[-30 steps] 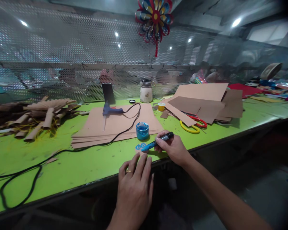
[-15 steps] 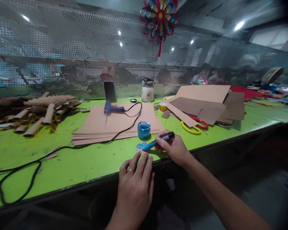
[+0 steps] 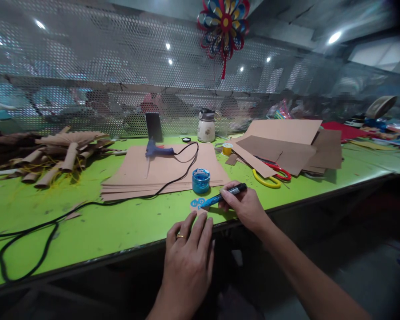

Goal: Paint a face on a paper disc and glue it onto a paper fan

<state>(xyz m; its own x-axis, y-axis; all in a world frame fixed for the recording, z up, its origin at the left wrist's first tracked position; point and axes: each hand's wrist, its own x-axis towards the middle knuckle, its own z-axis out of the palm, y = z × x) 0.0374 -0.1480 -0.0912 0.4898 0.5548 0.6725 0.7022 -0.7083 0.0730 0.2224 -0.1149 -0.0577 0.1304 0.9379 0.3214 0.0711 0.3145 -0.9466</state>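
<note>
My right hand [image 3: 243, 206] pinches a black marker [image 3: 225, 195] whose lower half is smeared with blue paint. The marker's tip touches a small piece of brown cardboard [image 3: 203, 212] near the table's front edge. Blue rings [image 3: 197, 202] are painted on the far part of this piece. My left hand [image 3: 188, 253] lies with its fingers stretched out, fingertips resting on the near side of the cardboard and partly hiding it. Just behind the piece stands an open jar of blue paint [image 3: 201, 182], with paint smeared round its rim.
Behind the jar, a stack of cardboard sheets [image 3: 133, 178] carries a blue glue gun [image 3: 158, 150] with a black cord. To the right lie scissors [image 3: 266, 179] and cut cardboard [image 3: 280, 151]; at left, a pile of paper rolls [image 3: 70, 158]. A bottle [image 3: 206, 129] stands at the back.
The marker's tip has moved slightly over the cardboard, and another blue ring shows below the first two. My left hand has stayed in place. The whole view has shifted a little.
</note>
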